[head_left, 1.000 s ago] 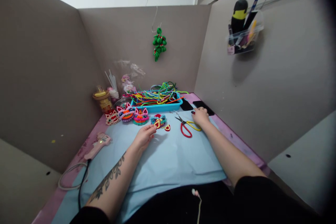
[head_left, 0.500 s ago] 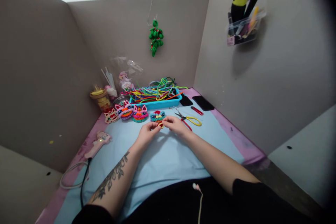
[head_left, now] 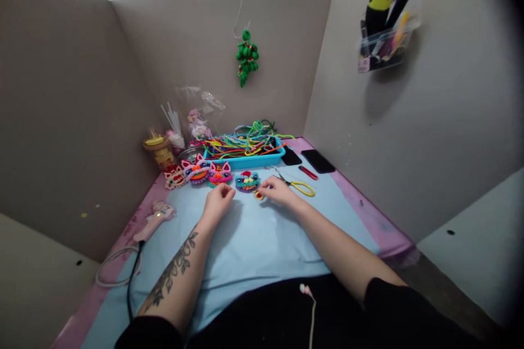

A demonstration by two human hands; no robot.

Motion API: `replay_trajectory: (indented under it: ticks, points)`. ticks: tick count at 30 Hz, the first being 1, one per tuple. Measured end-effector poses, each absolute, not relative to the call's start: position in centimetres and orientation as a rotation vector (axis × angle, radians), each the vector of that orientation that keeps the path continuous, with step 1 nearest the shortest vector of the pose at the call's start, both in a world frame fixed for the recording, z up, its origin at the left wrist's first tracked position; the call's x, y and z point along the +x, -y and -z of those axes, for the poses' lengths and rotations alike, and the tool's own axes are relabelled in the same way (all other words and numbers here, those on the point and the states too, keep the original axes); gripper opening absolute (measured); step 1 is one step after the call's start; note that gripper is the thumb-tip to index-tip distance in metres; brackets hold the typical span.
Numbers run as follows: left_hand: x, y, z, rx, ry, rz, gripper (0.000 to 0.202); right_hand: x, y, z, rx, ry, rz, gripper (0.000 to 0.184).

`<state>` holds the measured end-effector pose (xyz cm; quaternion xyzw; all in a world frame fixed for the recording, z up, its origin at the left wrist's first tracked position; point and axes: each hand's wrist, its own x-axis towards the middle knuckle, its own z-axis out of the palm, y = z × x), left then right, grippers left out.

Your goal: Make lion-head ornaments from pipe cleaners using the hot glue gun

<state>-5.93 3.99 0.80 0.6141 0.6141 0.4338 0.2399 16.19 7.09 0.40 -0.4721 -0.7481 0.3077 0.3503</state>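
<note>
My right hand [head_left: 279,192] pinches a small rounded red-and-yellow piece [head_left: 258,195], apparently of fuzzy pipe cleaner, just above the blue cloth [head_left: 262,240]. To its left, my left hand [head_left: 218,200] is apart from that piece, thumb and fingers closed together; whatever they may hold is too small to make out. Just beyond the hands sits a teal lion-like head [head_left: 247,182] with a red top. Pliers with yellow and red handles [head_left: 303,188] lie beside my right hand, partly hidden by it.
Several colourful animal heads [head_left: 195,170] stand at the left back. Behind is a blue tray [head_left: 245,163] heaped with pipe cleaners. A pink glue gun [head_left: 154,221] with its cord lies left. Phones [head_left: 317,161] and a red tool [head_left: 308,173] lie right. Grey partitions [head_left: 213,54] enclose the table.
My hands were together around the red-and-yellow piece. My left hand has let go and moved left; the right has moved slightly right with the piece. The view has shifted slightly.
</note>
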Motion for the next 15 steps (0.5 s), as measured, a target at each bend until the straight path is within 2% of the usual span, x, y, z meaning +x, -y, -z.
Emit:
replay_trajectory:
  ticks: [5, 9, 12, 15]
  points:
    - [-6.4, -3.7, -0.9, 1.872, -1.813, -0.978, 0.012, 12.2, -6.5, -0.7, -1.252, 2.367, -0.617, 0.018]
    - [-6.0, -3.4, -1.1, 2.032, -1.878, -0.765, 0.016, 13.2, -7.5, -0.8, -1.356, 2.263, -0.451, 0.025]
    - [-6.3, -3.3, -1.5, 2.069, -1.94, -0.693, 0.017, 15.0, -8.2, -0.6, -1.541, 2.127, -0.342, 0.024]
    - [-7.8, -3.4, -2.2, 1.982, -2.153, -0.66, 0.023, 15.7, -8.3, 0.0, -1.577, 2.202, -0.35, 0.03]
